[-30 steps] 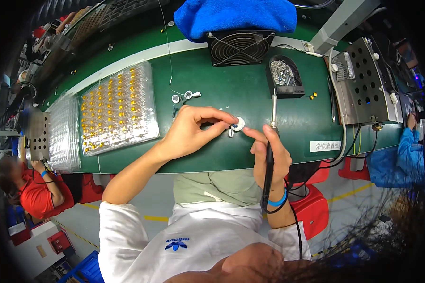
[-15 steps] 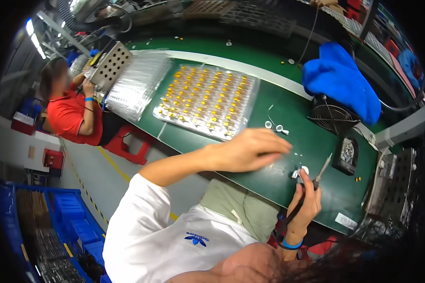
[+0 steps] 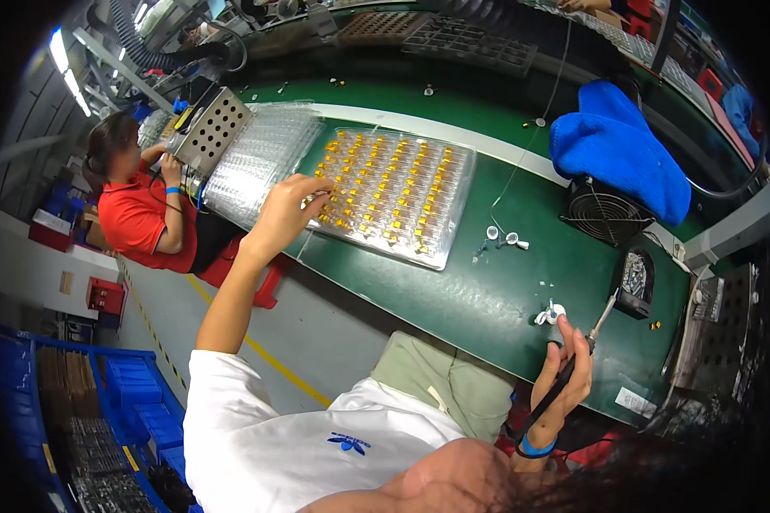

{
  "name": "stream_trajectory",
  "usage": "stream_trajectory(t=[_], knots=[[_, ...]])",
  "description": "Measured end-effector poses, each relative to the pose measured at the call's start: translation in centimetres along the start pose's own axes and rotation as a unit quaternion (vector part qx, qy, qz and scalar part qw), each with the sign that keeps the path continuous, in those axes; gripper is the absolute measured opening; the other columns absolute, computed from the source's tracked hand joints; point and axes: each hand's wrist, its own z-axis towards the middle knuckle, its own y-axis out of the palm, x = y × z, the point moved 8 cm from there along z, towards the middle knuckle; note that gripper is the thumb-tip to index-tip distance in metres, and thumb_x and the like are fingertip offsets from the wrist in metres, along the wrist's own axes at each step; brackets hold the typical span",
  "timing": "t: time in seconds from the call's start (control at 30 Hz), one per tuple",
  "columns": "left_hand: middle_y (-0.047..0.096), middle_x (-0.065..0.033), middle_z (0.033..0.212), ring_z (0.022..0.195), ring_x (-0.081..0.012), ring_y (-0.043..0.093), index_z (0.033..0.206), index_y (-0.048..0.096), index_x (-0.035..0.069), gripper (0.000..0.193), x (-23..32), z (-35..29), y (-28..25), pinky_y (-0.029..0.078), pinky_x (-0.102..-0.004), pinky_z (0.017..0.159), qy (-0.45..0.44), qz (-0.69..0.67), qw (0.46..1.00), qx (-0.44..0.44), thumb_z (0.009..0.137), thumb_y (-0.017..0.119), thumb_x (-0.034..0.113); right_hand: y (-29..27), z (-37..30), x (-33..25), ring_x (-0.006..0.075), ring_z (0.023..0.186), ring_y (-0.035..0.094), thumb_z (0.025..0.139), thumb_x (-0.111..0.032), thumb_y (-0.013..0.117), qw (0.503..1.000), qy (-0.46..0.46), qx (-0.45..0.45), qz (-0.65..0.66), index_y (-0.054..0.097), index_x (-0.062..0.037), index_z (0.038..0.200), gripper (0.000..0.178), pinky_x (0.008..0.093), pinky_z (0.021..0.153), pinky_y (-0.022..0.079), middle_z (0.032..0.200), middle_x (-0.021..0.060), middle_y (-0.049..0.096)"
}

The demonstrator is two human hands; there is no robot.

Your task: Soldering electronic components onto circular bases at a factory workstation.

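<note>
My left hand [image 3: 284,215] reaches over the left edge of a clear plastic tray [image 3: 441,256], which carries rows of small yellow-topped parts [image 3: 385,184]. Its fingertips are pinched together; a small shiny bit shows between them, too small to name. In my right hand [image 3: 565,380] is a soldering iron [image 3: 603,318], its dark cable running down past the wrist. The iron's metal tip points up beside a black holder filled with metal shavings [image 3: 633,282]. Just beyond the right fingertips, a small white round piece [image 3: 554,313] with wires sits on the green table.
Two more white round pieces [image 3: 512,239] lie on the table [image 3: 479,299]. A black fan [image 3: 607,209] under a blue cloth [image 3: 620,137] stands at the back right. Stacked clear trays [image 3: 265,154] and a perforated metal box [image 3: 214,128] are at left, near a person in red [image 3: 137,218].
My left hand has swung left, from beside the right hand to the tray's left edge. The right hand has shifted slightly right with the iron, its tip now closer to the black holder.
</note>
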Motion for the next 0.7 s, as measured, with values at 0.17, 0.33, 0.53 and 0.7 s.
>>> stream_trajectory(t=[0.17,0.33,0.53,0.7], knots=[[0.072,-0.012,0.107,0.099,-0.0207,0.073,0.108,0.073,-0.004,0.022,2.6,1.8,0.0,0.058,-0.0308,0.093,-0.029,-0.197,0.979,0.049,0.087,0.068,-0.011,-0.1,0.7,-1.0,0.0343,0.086,0.073,0.095,0.003,0.069,0.997,-0.053,0.058,-0.025,0.055,0.001,0.133,0.041,0.038,0.076,0.058,0.113,0.0214,0.076],[0.068,-0.0142,0.115,0.106,-0.022,0.069,0.107,0.074,-0.006,0.022,13.6,4.0,5.4,0.057,-0.0308,0.096,0.054,-0.439,0.896,-0.038,0.087,0.068,-0.014,-1.1,1.4,-2.1,0.0293,0.075,0.071,0.098,-0.001,0.066,0.995,-0.073,0.062,0.014,0.054,0.0021,0.137,0.041,0.0353,0.07,0.056,0.108,0.0221,0.077],[0.071,-0.0122,0.109,0.101,-0.0218,0.068,0.105,0.076,-0.003,0.017,23.3,5.6,11.1,0.055,-0.0328,0.087,0.161,-0.478,0.851,-0.148,0.089,0.073,-0.008,-3.0,-1.4,-0.8,0.0152,0.055,0.053,0.101,-0.045,0.066,0.994,-0.013,0.104,0.028,0.062,0.0045,0.131,0.057,0.0264,0.053,0.044,0.083,0.0155,0.075],[0.073,-0.0112,0.104,0.095,-0.0233,0.071,0.107,0.075,-0.001,0.014,26.2,6.1,13.8,0.057,-0.0343,0.083,0.194,-0.462,0.845,-0.186,0.094,0.072,0.002,-3.7,-2.4,-0.7,0.0182,0.057,0.06,0.099,-0.044,0.07,0.997,-0.037,0.07,-0.009,0.065,0.0079,0.123,0.057,0.0282,0.053,0.047,0.071,0.0117,0.069]])
